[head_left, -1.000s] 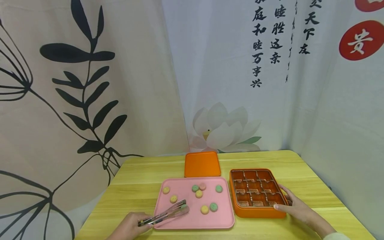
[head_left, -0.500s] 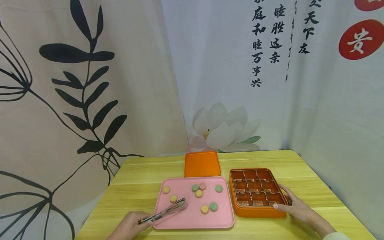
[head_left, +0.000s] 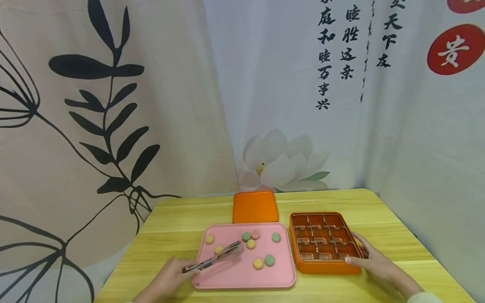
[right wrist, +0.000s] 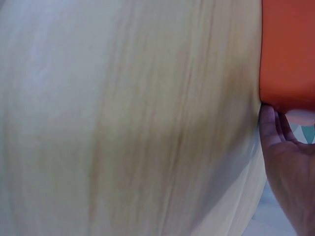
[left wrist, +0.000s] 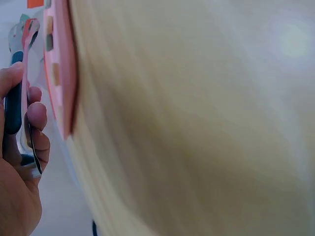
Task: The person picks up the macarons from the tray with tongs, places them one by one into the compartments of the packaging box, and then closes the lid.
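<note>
My left hand (head_left: pixel 172 273) grips metal tongs (head_left: pixel 216 257) with dark handles, also seen in the left wrist view. The tongs' tips are close together over the pink tray (head_left: pixel 227 282); whether a green macaron is between them I cannot tell. Several yellow macarons (head_left: pixel 258 264), green macarons (head_left: pixel 270 260) and a pink macaron (head_left: pixel 255 235) lie on the tray. My right hand (head_left: pixel 375 263) holds the right side of an orange box (head_left: pixel 327 267), thumb at its near corner. The box has a divided plastic insert (head_left: pixel 322 235) whose compartments hold nothing.
An orange lid (head_left: pixel 255 207) lies flat behind the tray. All of it stands on a yellow wood-grain table (head_left: pixel 170 235). Printed curtains (head_left: pixel 182 126) hang behind the table and along its right side.
The tongs closed where a green macaron lay, and that macaron no longer shows there. The left hand then rose and moved slightly right and away with the tongs. The right hand stayed.
</note>
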A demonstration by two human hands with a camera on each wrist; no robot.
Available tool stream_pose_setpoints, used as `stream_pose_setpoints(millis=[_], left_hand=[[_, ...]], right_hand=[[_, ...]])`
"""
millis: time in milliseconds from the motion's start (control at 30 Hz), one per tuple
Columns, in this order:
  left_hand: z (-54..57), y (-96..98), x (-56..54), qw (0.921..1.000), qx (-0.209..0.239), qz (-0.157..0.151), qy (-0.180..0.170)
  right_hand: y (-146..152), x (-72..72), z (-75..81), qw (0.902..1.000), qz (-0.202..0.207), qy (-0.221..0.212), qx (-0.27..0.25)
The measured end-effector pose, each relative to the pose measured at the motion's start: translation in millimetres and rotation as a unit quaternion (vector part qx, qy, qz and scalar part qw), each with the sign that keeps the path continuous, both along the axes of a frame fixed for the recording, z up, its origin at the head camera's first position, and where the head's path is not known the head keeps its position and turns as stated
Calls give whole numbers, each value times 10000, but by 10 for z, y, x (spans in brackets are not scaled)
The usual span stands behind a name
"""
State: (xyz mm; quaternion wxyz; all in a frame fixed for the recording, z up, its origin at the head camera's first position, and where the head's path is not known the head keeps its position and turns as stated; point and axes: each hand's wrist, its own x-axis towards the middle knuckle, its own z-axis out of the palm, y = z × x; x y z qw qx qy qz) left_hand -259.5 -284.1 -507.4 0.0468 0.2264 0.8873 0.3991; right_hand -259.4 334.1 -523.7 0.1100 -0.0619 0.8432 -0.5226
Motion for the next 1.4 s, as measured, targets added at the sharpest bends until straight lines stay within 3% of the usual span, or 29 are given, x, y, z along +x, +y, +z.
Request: stream_pose_setpoints(millis=[300,567,733,933,1133,1400], left_hand=[[151,374,-219,9996,-139,-189,156],[270,892,-424,9959,139,-792,408],[298,1259,-531,9907,179,-1206,599],[281,1609,-582,9888,204,-1392,501],[254,1796,-603,9867,-26,-1506,614],[249,1856,-634,9841,-292,-1543,831]], right_hand=[[-2,-6,-6,9999,21,-66,-106],[-3,5,9,9998,20,-131,-116],[-2,8,13,9999,-6,-112,-67],[-17,8,15,9999,-87,-139,12],[-23,13,18,9999,-96,-112,-36],[-23,21,13,9998,-124,-139,-60]])
